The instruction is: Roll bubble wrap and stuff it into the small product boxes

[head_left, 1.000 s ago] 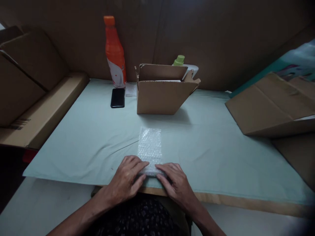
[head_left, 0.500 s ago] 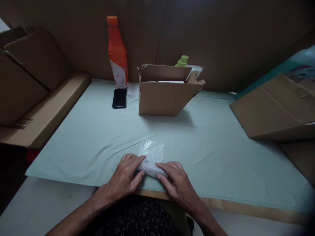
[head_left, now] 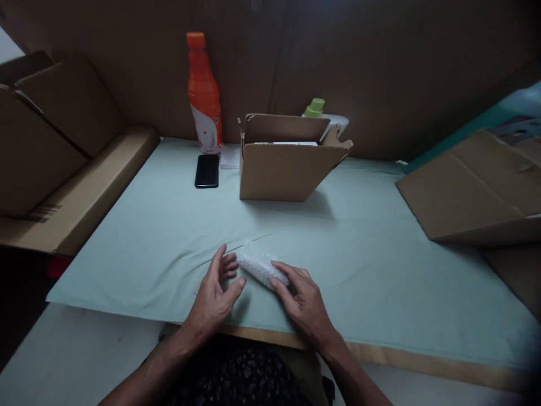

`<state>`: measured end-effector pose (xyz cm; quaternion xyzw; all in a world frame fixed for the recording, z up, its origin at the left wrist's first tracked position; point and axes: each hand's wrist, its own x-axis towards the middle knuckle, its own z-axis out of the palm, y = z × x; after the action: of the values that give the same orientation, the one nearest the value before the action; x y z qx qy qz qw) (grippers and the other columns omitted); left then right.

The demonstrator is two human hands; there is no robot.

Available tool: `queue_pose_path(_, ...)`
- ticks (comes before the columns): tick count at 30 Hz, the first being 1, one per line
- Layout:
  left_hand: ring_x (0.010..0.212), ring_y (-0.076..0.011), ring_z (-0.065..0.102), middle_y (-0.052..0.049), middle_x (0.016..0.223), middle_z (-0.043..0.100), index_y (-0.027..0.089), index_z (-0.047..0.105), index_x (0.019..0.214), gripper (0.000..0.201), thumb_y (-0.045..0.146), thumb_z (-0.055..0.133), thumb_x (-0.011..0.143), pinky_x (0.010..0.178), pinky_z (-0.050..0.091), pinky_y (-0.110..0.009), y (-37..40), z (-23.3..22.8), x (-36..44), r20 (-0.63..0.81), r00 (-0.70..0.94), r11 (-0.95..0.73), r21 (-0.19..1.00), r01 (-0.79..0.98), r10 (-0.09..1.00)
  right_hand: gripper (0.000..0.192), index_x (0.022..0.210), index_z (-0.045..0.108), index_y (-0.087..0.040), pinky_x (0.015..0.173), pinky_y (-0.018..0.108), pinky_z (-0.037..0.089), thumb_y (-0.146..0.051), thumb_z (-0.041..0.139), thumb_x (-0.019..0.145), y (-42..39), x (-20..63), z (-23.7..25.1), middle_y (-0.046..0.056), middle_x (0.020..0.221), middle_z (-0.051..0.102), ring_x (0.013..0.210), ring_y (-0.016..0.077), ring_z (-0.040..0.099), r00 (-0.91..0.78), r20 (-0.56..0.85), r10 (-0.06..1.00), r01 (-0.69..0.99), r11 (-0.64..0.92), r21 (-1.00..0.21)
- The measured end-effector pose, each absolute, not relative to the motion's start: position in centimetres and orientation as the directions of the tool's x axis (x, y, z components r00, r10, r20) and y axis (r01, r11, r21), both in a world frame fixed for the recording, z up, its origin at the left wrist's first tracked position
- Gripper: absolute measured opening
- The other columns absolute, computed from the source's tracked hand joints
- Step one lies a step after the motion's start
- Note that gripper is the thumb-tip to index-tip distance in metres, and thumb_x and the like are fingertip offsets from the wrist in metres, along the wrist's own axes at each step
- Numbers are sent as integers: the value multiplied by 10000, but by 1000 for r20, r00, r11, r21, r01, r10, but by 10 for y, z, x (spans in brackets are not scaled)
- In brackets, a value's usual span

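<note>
On the green-covered desk (head_left: 359, 270), right hand (head_left: 305, 304) grips a rolled clear bubble-wrap bundle (head_left: 261, 267); left hand (head_left: 213, 290) fingers spread open beside it.

Green-capped bottle (head_left: 315, 107) mostly hidden behind open box (head_left: 287, 160); box contents unclear; flat cardboard (head_left: 477, 186) cut off at right edge.

You see a dim, murky view, soft shadow right of the cardboard box (head_left: 283, 163), dark blurred corners, bowed edges.
</note>
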<state>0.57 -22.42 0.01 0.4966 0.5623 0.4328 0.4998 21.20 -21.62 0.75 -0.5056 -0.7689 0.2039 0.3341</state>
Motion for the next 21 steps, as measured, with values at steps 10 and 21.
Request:
queue_pose_path(10, 865, -173, 614, -55, 1017, 654, 165, 258, 1552, 933, 434, 732, 794, 827, 507, -305, -233, 25, 21, -318, 185, 352, 915, -196, 930, 623, 1368, 581, -191, 946, 377, 538, -496, 689, 836, -232, 223, 14, 136, 1320, 649, 1162, 282, 640, -243, -156, 957, 271, -87, -959)
queue_pose_path(21, 1413, -312, 401, -165, 1513, 422, 196, 477, 1412, 577, 209, 641, 860, 1158, 361, -527, -63, 103, 5, 680, 144, -584, 478, 656, 718, 363, 1094, 745, -227, 775, 289, 580, -504, 611, 901, -212, 266, 30, 61, 1004, 762, 898, 241, 718, -207, -145, 968, 422, -45, -905)
